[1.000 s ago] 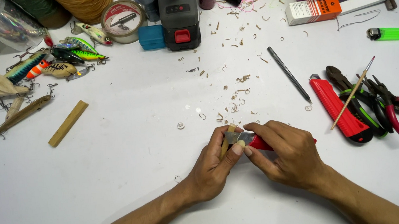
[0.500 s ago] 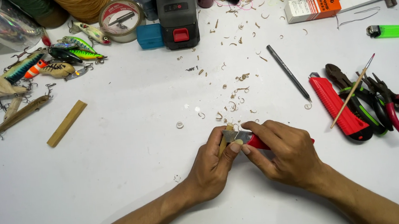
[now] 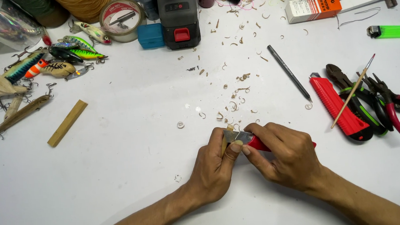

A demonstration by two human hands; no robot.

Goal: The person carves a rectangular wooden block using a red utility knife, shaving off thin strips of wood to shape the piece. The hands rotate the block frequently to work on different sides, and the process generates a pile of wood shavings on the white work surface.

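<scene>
1. Head view, hands: the left hand (image 3: 213, 166) pinches a small pale wooden piece (image 3: 224, 141) between thumb and fingers (image 3: 235, 148), closed tight on it. Its long axis runs near-to-far, upright between the two hands, near the middle of the white surface (image 3: 119, 180).
2. The right hand (image 3: 286, 155) is wrapped shut around a red-handled utility knife (image 3: 254, 142); its silver blade (image 3: 238, 136) lies left-to-right, across the wood (touching it, as far as I can tell), just right of the left thumb.
3. Around them: curled wood shavings (image 3: 235, 105) scatter just beyond the hands. To the right lie a second red cutter (image 3: 342, 108) and pliers (image 3: 389, 102); far left, painted fishing lures (image 3: 58, 59) and a tan wooden strip (image 3: 67, 123).
</scene>
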